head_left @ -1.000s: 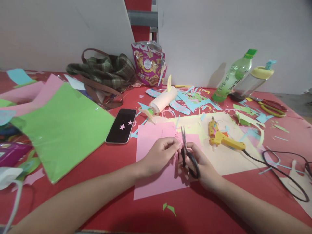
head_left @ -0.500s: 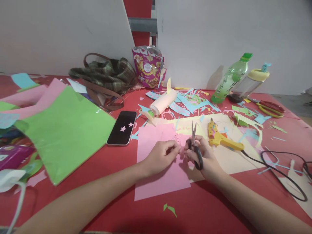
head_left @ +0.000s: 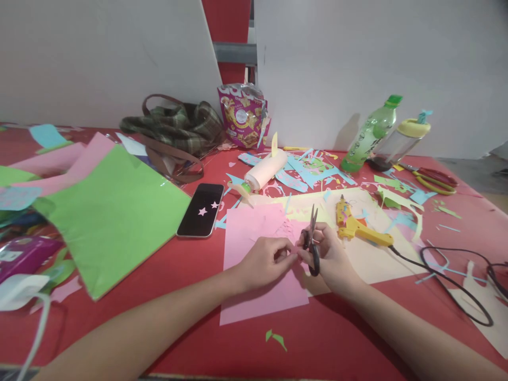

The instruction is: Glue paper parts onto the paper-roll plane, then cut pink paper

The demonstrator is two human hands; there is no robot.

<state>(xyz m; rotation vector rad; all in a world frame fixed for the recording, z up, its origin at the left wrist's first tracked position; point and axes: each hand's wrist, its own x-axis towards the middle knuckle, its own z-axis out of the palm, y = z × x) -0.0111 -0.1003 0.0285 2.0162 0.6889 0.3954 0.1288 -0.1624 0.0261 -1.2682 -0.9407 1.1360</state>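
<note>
My left hand (head_left: 266, 264) is closed, its thumb and forefinger pinching a small piece of pink paper (head_left: 294, 250). My right hand (head_left: 331, 259) holds black-handled scissors (head_left: 313, 241) with the blades pointing up and away from me. The right fingertips meet the left ones at the little pink piece. Under both hands lies a pink paper sheet (head_left: 248, 296), with small pink scraps (head_left: 283, 228) on its upper right part. Two pink paper stars (head_left: 202, 211) rest on the dark screen of a phone (head_left: 194, 225) to the left.
Right of my hands lies a yellow glue gun (head_left: 359, 230) with its black cord, on cream paper (head_left: 369, 267). Green sheets (head_left: 115, 217) cover the left. Behind are a paper roll (head_left: 265, 169), a snack bag (head_left: 244, 116), a tilted green bottle (head_left: 371, 135) and red-and-yellow-handled scissors (head_left: 436, 180).
Both hands have drawn together, and their fingertips now meet at the pink piece. The scissors in my right hand have turned slightly. The camera view has shifted a little.
</note>
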